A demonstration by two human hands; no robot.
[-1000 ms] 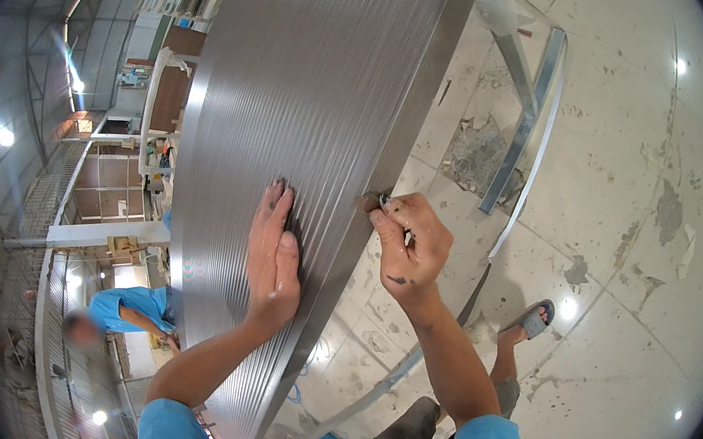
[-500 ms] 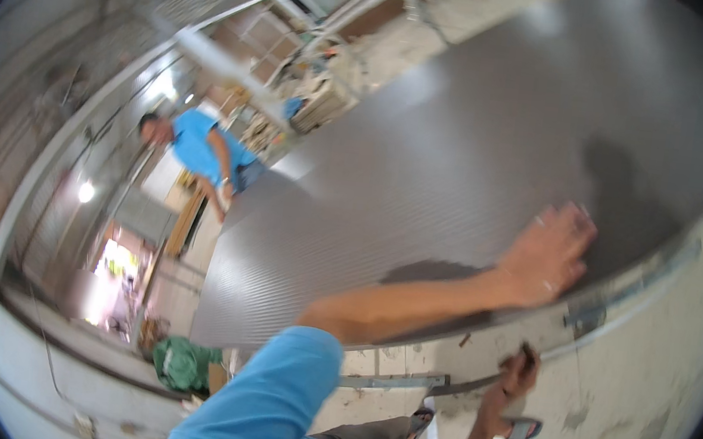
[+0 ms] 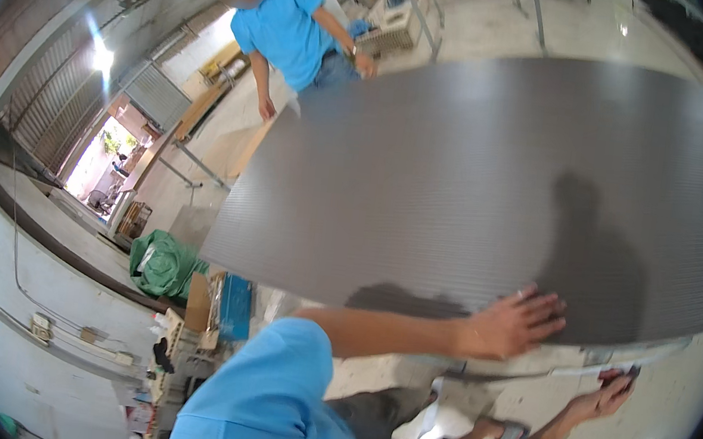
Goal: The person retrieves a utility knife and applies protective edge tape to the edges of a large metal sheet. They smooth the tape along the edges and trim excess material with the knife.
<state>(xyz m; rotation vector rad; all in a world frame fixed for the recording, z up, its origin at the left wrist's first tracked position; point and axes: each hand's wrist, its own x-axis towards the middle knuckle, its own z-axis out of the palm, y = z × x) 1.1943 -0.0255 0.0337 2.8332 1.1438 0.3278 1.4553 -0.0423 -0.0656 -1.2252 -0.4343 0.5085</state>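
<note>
A large dark grey panel (image 3: pixel 425 184) with fine ribbed lines lies flat across the middle of the view. My left hand (image 3: pixel 517 325) rests palm down on its near edge, fingers spread, with a ring on one finger. Lower and to the right, beside and below that edge, my right hand (image 3: pixel 604 396) has its fingers closed around a small dark reddish object (image 3: pixel 616 374). What kind of object it is cannot be made out. Part of it is hidden by the fingers.
A co-worker in a blue shirt (image 3: pixel 290 35) stands at the panel's far left corner, hands near its edge. A green bundled sack (image 3: pixel 163 263) and a blue box (image 3: pixel 235 306) sit at left. A metal bar (image 3: pixel 564 371) runs below the near edge.
My view has swung, so the panel lies more level and the co-worker appears higher and larger. My left hand shows nearer the panel's edge. My right hand has moved rightward, still holding the small dark object.
</note>
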